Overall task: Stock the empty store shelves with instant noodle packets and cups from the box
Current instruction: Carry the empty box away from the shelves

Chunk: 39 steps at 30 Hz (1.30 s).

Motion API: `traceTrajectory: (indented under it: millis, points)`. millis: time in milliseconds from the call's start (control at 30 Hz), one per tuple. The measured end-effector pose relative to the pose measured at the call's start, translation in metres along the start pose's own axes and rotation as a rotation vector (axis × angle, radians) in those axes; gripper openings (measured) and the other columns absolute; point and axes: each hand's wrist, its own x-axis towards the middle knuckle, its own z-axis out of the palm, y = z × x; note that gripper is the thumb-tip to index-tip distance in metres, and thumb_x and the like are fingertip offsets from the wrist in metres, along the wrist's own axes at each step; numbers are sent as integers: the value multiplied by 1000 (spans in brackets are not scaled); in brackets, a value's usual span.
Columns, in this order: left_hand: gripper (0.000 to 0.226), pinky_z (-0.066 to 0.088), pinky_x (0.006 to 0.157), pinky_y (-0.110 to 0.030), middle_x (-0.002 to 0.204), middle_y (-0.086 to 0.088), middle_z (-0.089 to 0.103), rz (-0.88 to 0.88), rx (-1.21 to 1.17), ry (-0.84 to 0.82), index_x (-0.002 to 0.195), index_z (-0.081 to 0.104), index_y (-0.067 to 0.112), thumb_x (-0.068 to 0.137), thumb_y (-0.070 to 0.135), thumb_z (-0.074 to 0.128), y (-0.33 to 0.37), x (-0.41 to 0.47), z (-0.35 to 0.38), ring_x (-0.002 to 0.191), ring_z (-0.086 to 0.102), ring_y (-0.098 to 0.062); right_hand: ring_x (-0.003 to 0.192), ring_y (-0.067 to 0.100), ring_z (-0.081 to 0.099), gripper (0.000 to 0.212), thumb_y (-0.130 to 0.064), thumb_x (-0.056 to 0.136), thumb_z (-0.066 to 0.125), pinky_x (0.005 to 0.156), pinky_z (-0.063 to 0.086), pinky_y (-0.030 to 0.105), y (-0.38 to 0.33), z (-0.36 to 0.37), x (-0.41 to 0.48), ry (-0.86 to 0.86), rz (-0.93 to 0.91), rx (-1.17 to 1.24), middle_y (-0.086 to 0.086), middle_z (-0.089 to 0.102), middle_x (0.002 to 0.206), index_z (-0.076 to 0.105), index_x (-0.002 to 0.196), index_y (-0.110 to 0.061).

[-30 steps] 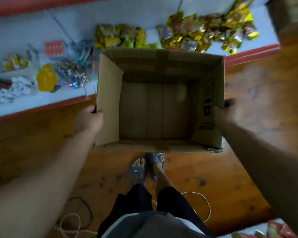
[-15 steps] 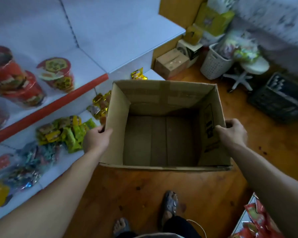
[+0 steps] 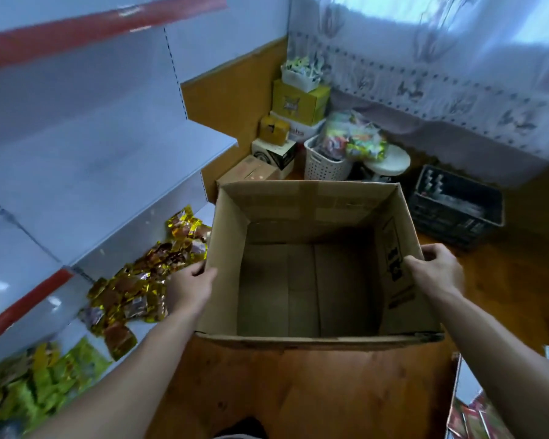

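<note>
Box [image 3: 311,198] hangs between our hands over the wooden floor [image 3: 298,391], bare bottom showing; our left hand [image 3: 189,288] grips its left wall at the rim, and our right hand [image 3: 435,272] grips the right wall. Left of it, green packets [image 3: 45,375] then gold packets [image 3: 133,293] lie on the low shelf [image 3: 73,337], the gold ones just beside the box. Farther back, a white basket [image 3: 325,167] and a black crate [image 3: 457,213] stand near the curtained wall.

Bare forearms [image 3: 133,369], dark clothing [image 3: 240,430] below
</note>
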Motion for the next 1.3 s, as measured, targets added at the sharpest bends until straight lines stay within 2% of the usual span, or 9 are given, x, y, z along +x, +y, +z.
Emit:
traceTrajectory:
  millis: [167,233,333,467,567,633,900,1100,1300]
  points:
    - [33,37,74,-30,94,-3,66,16,7,18,121,71,17,91,29,66,56,56,58,83,53,-20,84,23,60,20,-22,89,68,70,55,42,-17,4,89,10,45,-13,1,60,94,57,105,-21]
    - [35,42,76,-31,99,-7,68,21,4,5,123,70,15,91,28,67,78,86,84,86,55,-23,81,21,59,17,-22,88,67,68,51,37,-28,8,125,29,75,-20,-1,59,90,57,102,-22]
    - [31,45,72,-31,87,-2,63,23,13,-36,116,73,15,89,28,68,119,132,120,85,59,-25,79,22,56,15,-23,86,67,64,43,33,-48,8,183,82,132,-42,-1,58,87,58,97,-24]
    - [9,39,63,-31,74,2,60,48,49,-90,90,73,24,91,27,65,183,182,163,77,55,-22,84,25,58,14,-24,84,67,70,46,35,-78,5,257,129,161,-65,0,61,90,59,95,-25]
    - [18,38,67,-31,80,1,58,45,63,-84,103,76,22,91,29,65,225,215,194,82,52,-23,87,28,60,15,-25,83,67,74,50,37,-95,10,316,140,170,-70,2,63,90,60,96,-25]
    - [29,44,74,-32,89,0,62,24,38,-70,115,73,20,90,32,66,247,240,217,88,56,-25,85,26,58,15,-24,83,67,70,45,34,-105,17,362,134,156,-62,3,63,90,61,96,-23]
    - [39,52,86,-39,116,-5,69,-113,-44,95,128,67,21,91,34,66,322,340,323,102,60,-27,84,25,53,15,-24,82,68,73,41,33,-147,77,586,-37,47,-61,5,62,91,62,96,-24]
    - [31,52,76,-34,110,-4,72,-240,-83,219,123,70,19,94,29,64,357,381,354,95,64,-27,83,26,58,11,-23,85,67,77,47,36,-205,126,700,-225,-54,-98,4,65,89,61,94,-22]
    - [26,49,85,-40,113,-10,71,-374,-163,389,120,71,12,98,22,59,368,438,370,101,63,-32,78,24,62,11,-22,82,68,73,52,37,-264,210,766,-351,-124,-126,3,68,86,63,92,-23]
